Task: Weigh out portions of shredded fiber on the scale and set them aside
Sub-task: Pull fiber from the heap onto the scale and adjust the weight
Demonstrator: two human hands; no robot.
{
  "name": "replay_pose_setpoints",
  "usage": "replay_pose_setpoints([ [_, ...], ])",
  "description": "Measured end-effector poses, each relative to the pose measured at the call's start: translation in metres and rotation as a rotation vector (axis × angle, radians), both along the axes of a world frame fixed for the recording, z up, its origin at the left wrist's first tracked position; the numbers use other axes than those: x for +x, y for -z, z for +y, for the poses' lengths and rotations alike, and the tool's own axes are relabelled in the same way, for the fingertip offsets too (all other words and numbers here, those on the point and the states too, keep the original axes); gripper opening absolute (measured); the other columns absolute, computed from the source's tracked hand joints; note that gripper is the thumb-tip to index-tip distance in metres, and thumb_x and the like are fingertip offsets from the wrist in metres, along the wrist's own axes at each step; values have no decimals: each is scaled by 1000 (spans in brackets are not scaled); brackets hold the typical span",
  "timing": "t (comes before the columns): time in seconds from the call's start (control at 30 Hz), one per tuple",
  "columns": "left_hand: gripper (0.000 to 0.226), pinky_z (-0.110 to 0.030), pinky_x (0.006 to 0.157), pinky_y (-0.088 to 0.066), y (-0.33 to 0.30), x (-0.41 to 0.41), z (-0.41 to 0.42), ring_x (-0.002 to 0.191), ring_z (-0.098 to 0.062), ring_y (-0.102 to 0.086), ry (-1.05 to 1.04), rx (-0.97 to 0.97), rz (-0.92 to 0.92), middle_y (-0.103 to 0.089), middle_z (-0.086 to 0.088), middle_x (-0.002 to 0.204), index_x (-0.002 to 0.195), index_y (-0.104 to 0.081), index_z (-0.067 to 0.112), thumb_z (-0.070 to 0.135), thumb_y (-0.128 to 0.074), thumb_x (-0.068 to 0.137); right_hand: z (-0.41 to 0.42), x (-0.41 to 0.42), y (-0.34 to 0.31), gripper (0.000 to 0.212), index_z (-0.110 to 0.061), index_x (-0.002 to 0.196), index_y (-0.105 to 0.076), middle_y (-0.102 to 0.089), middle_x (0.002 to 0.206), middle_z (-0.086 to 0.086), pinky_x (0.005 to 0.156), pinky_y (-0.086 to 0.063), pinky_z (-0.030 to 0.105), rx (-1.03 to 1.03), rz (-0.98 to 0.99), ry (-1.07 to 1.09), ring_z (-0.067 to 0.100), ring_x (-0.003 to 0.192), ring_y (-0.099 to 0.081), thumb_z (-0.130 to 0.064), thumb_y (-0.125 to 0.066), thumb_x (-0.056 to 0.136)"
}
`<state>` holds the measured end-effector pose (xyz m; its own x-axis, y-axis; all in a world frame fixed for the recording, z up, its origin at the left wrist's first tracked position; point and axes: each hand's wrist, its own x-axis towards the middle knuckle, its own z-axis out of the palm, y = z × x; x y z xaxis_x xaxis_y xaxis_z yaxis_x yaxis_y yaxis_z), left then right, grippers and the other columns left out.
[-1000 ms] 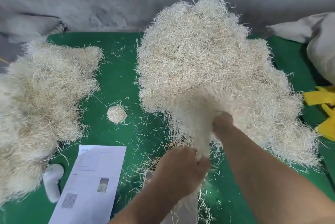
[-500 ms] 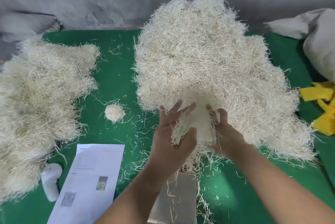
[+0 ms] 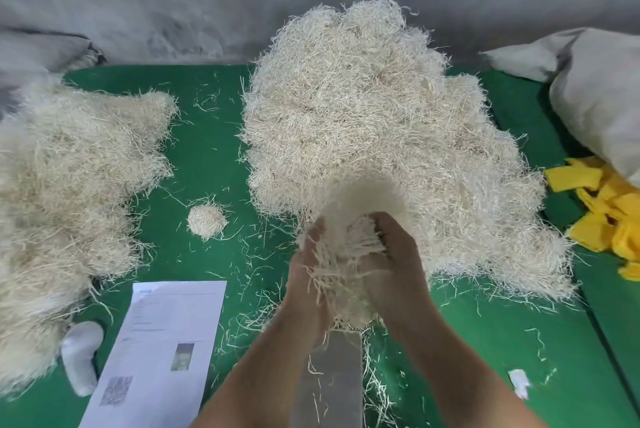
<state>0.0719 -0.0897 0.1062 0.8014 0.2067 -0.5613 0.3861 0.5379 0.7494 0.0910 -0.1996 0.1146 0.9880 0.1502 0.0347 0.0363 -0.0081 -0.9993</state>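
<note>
Though wispy, fiber clump (image 3: 341, 254) hand-cupped.

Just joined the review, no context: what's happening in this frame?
A person is portioning shredded fiber. Both hands, left hand and right hand, cup a handful of fiber between them, just above the steel scale platform at the near edge of the green table. The handful sits in front of the big pile. A second large pile lies to the left, with one small fiber ball between the piles. A printed sheet lies beside the scale.
</note>
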Motion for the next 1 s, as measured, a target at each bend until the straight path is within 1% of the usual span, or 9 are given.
replay_pose_setpoints([
  [0.07, 52, -43, 91, -60, -3, -3, 3, 82, -22, -74, 124, -124, -1, -74, -14, 87, 116, -72, 11, 44, -33, 110, 3, -3, 5, 29, -24, 94, -62, -69, 76, -3, 45, -44, 20, -210, -45, -12, 3, 56, -59, 3, -54, 90],
  [0.2, 29, -28, 61, -57, -13, 5, 13, 64, -18, -67, 374, -50, 23, -67, -8, 75, 78, -71, 9, 18, -50, 96, -17, 5, 13, 48, -26, 114, -51, -57, 108, -7, 66, -56, 25, -463, -117, -202, 12, 91, -60, 5, -64, 79],
  [0.33, 33, -20, 62, -53, 19, 23, 38, 75, -9, -56, 339, 258, 171, -61, -1, 94, 134, -57, -6, 10, -51, 105, -59, 34, 17, 72, -44, 141, -29, -31, 143, -20, 109, -46, 28, -866, -125, -576, 9, 131, -41, -26, -73, 87],
  [0.47, 28, -15, 61, -52, 36, 33, 38, 78, -6, -55, 576, 535, 167, -58, 3, 97, 127, -55, 11, 8, -63, 100, -40, 57, 44, 84, -30, 161, -20, -21, 167, 2, 119, -37, 39, -1044, -285, -516, 21, 142, -37, -10, -66, 94],
  [0.6, 66, -23, 83, -55, 49, 20, 27, 88, -5, -66, 723, 587, 63, -66, -1, 119, 128, -40, 32, 39, -85, 80, -20, 80, 57, 49, -31, 147, -48, -63, 130, 5, 95, -55, 35, -1247, -327, -396, 23, 112, -60, -15, -59, 102],
  [0.73, 88, -35, 101, -55, 48, 23, 29, 118, -30, -67, 741, 936, 17, -57, -14, 146, 155, -17, 25, 17, -77, 90, -12, 96, 67, 31, -25, 121, -62, -64, 112, -2, 88, -52, 35, -1362, -358, -309, 23, 110, -58, -15, -68, 92],
  [0.8, 72, -27, 81, -60, 44, 28, 28, 96, -17, -73, 755, 1003, 14, -68, -8, 124, 150, -30, 16, 18, -74, 92, -12, 104, 78, 27, -21, 110, -62, -61, 102, 1, 76, -52, 33, -1348, -259, -281, 20, 97, -58, -11, -72, 88],
  [0.9, 12, -15, 42, -43, 41, 33, 22, 43, 2, -57, 651, 910, -49, -65, 9, 67, 100, -60, 14, 20, -68, 93, -11, 114, 82, 17, -15, 97, -56, -55, 88, 3, 61, -40, 24, -1032, -74, -205, 17, 77, -54, -1, -58, 88],
  [1.0, 21, -17, 35, -35, 43, 34, 13, 32, 0, -43, 575, 908, -77, -54, 12, 44, 73, -57, 17, 22, -65, 92, -7, 119, 90, 25, -15, 98, -57, -62, 86, 2, 54, -45, 22, -869, 13, -6, 17, 69, -57, 4, -43, 89],
])
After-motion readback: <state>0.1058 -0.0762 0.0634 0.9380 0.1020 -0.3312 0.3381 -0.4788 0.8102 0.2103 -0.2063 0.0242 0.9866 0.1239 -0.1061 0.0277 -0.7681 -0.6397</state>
